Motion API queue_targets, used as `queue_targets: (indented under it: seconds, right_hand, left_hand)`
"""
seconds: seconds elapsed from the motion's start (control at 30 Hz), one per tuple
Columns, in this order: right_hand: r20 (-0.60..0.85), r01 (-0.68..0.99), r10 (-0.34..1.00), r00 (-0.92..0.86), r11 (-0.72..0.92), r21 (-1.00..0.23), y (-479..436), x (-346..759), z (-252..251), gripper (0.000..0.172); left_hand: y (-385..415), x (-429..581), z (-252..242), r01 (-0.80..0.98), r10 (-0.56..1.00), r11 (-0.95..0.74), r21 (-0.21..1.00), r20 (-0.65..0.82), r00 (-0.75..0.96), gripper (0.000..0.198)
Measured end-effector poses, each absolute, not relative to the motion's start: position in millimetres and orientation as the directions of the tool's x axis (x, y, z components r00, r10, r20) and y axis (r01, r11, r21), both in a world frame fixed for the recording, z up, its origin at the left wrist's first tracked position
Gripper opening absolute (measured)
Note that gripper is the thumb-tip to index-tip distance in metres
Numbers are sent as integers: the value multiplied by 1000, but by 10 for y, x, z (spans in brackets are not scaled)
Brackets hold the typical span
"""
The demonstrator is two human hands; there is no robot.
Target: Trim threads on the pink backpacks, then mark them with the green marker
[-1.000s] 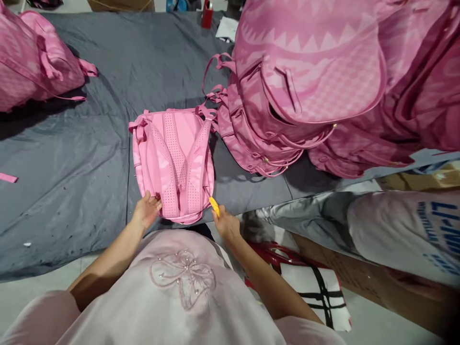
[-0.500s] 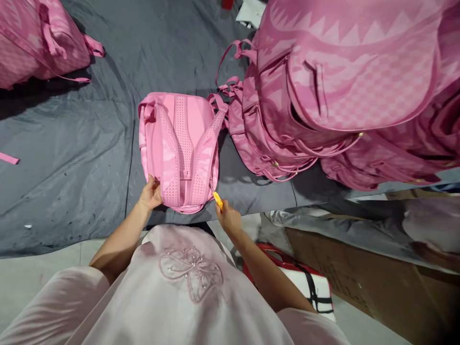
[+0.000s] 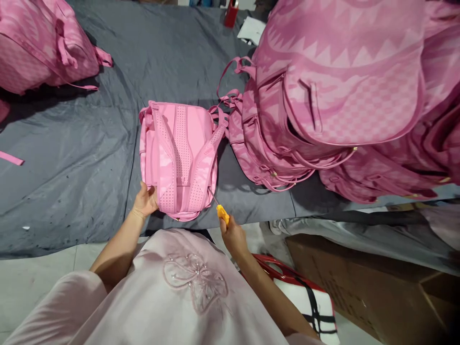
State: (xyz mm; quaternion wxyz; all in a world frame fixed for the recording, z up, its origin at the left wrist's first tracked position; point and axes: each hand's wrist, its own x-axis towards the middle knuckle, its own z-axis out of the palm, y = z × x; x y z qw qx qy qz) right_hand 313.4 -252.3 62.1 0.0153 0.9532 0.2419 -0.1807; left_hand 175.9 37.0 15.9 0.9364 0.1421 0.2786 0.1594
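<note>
A small pink backpack [image 3: 183,143] lies with its padded shoulder straps facing up and its top end toward me. At its lower left side, my left hand [image 3: 145,201] holds the edge; some of its fingers are hidden behind the fabric. My right hand [image 3: 233,235] grips a yellow-handled tool [image 3: 223,213] with a thin metal shaft. The shaft's tip meets the backpack's lower right side, beside the end of the right strap. I cannot make out the tip's shape.
Large pink backpacks [image 3: 345,96] are heaped on the right, close to the small one. Another pink backpack [image 3: 46,48] sits at the far left on the grey cloth [image 3: 72,167]. A brown cardboard box [image 3: 345,282] and a red-and-white bag [image 3: 302,297] stand below the table edge.
My right hand has drawn down and slightly right with the tool, so more of its shaft shows. My left hand has shifted a little left and down along the backpack's side.
</note>
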Motion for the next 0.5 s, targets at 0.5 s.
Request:
queue_targets:
  seconds: [0.5]
  right_hand:
    - [-426,359,356,832,-930,-77,-2893,2491,915,36]
  left_hand:
    - [384,1909,110,-210,378,897,389,-429,820,65]
